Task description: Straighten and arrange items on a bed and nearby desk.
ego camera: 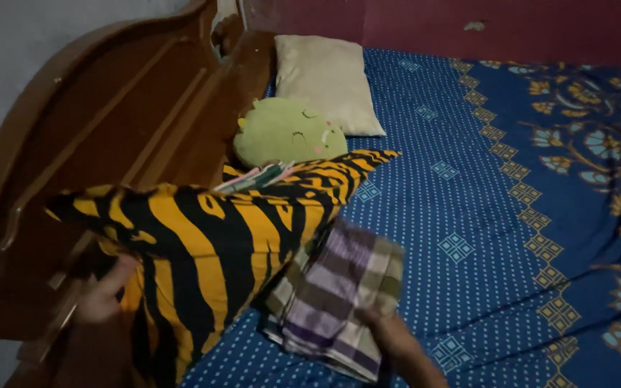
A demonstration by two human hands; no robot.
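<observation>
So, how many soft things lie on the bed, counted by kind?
Pillows: 2, a cream pillow and a tiger-striped pillow gripped by the left hand.
Plush toy: 1.
Folded checked cloth under the right hand: 1.
Total: 4.

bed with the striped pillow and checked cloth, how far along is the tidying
Looks done: the cream pillow and green plush cushion sit by the headboard, and the blue sheet lies mostly flat. In hand: the left hand grips the striped pillow, lifted at one end; the right hand is on the folded checked cloth. Left: both still need placing.
</observation>
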